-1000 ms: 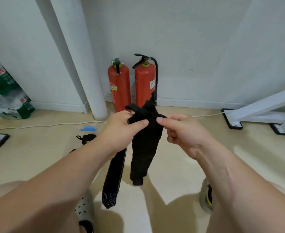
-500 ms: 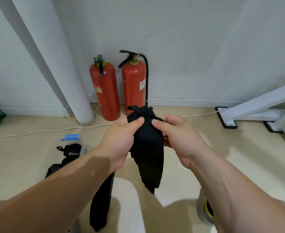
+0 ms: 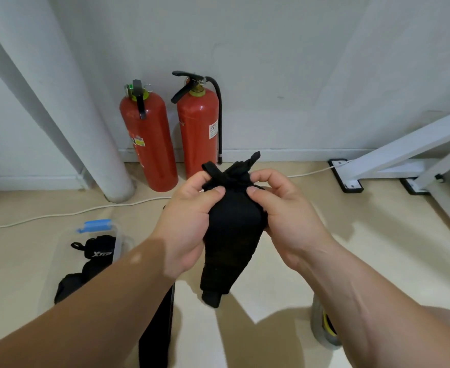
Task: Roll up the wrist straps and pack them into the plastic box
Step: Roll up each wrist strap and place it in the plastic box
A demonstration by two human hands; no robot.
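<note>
Between both hands (image 3: pixel 234 208), black wrist strap (image 3: pixel 231 235) pinched.

White logo, roughly "XTEP", on the rolled strap (image 3: pixel 100 252) in the plastic box (image 3: pixel 120 243); stickers on left extinguisher (image 3: pixel 149 144) and right extinguisher (image 3: pixel 197 134) are unreadable.
</note>
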